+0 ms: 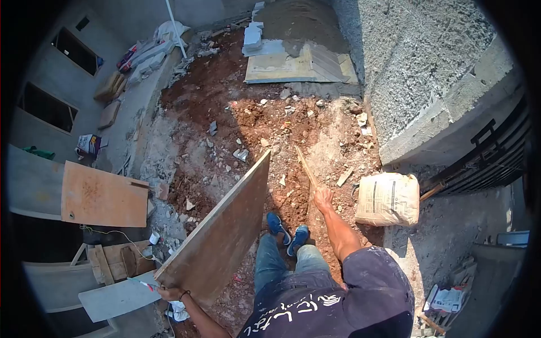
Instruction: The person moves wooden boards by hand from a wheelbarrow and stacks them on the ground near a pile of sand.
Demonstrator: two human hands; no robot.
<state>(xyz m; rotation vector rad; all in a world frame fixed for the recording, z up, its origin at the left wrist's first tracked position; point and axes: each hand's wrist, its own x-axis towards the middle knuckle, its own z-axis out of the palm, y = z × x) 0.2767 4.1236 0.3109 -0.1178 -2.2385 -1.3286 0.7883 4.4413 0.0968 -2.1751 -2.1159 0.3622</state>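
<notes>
A large brown wooden board point(222, 234) stands tilted on my left side, its pale long edge facing up. My left hand point(171, 294) grips it at the near corner, the fingers partly hidden. Just past that hand is a thin teal-and-red item point(143, 284), overlapping a pale sheet point(115, 294) in this view. My right hand point(323, 199) is closed around a narrow wooden stick point(306, 167), which points forward over the rubble-strewn soil. Below both hands, my blue shoes point(286, 232) stand on the dirt.
Broken stones and red soil point(242, 129) cover the ground ahead. A full paper sack point(387, 199) stands at right, near a black metal gate point(484, 158). Another board point(104, 194) lies at left. Farther off are a sand pile point(304, 22) and a flat panel point(282, 67) beside a rough wall point(417, 62).
</notes>
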